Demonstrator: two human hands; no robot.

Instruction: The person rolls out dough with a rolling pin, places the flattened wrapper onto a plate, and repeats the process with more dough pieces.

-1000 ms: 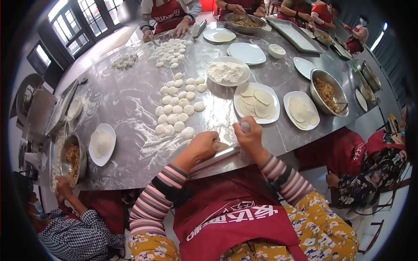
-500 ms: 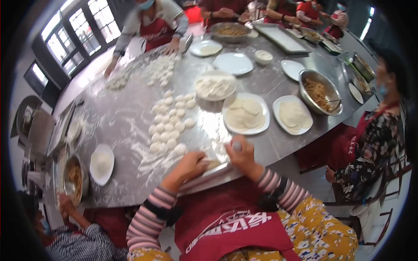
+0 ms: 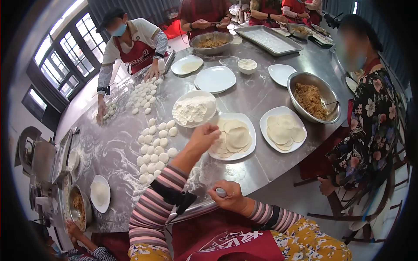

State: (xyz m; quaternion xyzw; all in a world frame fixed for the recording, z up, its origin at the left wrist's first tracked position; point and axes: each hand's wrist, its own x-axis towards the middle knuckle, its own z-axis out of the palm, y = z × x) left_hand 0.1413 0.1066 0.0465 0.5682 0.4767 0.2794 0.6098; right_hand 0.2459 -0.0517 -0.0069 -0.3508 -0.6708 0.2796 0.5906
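Observation:
My left hand (image 3: 203, 138) is raised over the left edge of a square plate (image 3: 238, 157) of flat dough wrappers (image 3: 237, 137), its fingers bent together; anything between them is too small to tell. Near the table's front edge, my right hand (image 3: 228, 195) is wrapped round a grey-ended rolling pin (image 3: 221, 192). Left of my left hand lie several small round dough pieces (image 3: 151, 158) on floured metal. Just behind it stands a bowl of white flour (image 3: 193, 108).
A second plate of wrappers (image 3: 283, 130) and a steel bowl of filling (image 3: 311, 96) stand to the right. Co-workers are at the table's far side, right side and lower left. One co-worker's hands (image 3: 152, 71) touch dough pieces at the back left. Empty white plates (image 3: 215, 79) lie farther back.
My left hand has moved from the front edge up to the wrapper plate. My right hand still holds the rolling pin. The camera view has shifted, and the co-worker at the back left shows more fully.

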